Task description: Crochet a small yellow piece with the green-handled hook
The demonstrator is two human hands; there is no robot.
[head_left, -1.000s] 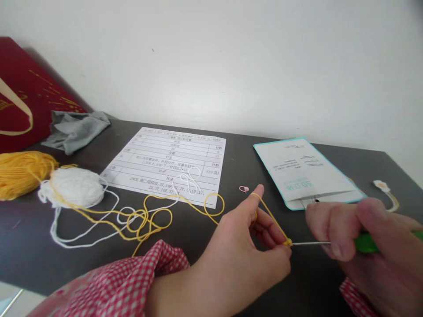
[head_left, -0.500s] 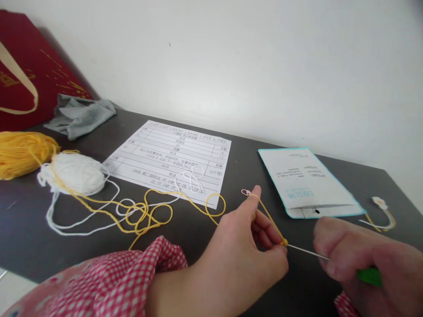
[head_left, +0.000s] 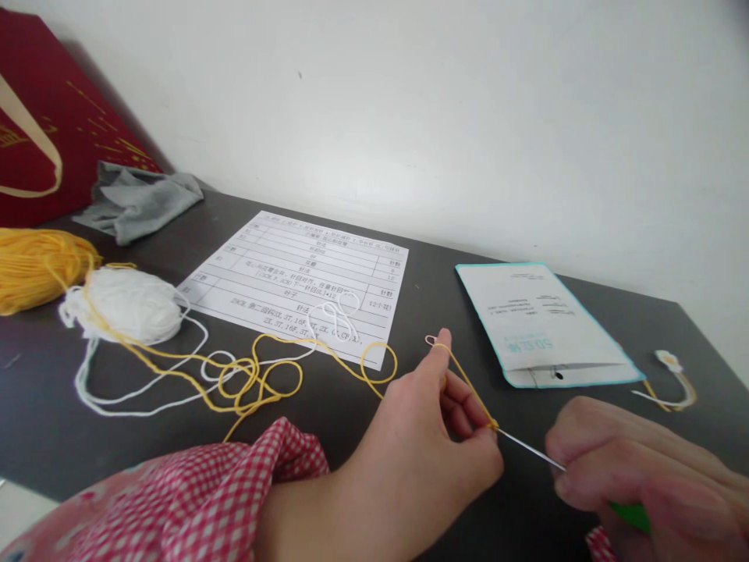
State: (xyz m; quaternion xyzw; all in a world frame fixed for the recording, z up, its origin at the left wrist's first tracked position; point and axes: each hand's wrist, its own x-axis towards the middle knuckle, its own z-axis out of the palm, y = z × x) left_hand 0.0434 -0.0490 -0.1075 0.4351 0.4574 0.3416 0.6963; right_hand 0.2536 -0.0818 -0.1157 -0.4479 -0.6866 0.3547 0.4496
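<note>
My left hand (head_left: 421, 429) pinches a small knot of yellow crochet (head_left: 492, 425) between thumb and fingers. Its index finger is raised, and yellow yarn (head_left: 465, 380) runs taut from that fingertip down to the knot. My right hand (head_left: 632, 468) is closed round a crochet hook (head_left: 530, 448) with a thin metal shaft and a green handle, mostly hidden by the fingers. The hook's tip meets the yellow knot at my left fingertips. A small pink stitch marker (head_left: 431, 340) shows just behind the raised index finger.
A yellow skein (head_left: 44, 269) and a white yarn ball (head_left: 132, 304) lie left, their strands looped across the dark table (head_left: 328, 425). Behind are a printed sheet (head_left: 281, 273), grey cloth (head_left: 143, 203) and red bag (head_left: 64, 109). Rightward lie a white pouch (head_left: 538, 328) and small crocheted piece (head_left: 668, 361).
Both hands have shifted slightly left with the hook and yarn. My right hand has turned a little, and the hook's shaft now slants more steeply. The hook still meets the yellow knot.
</note>
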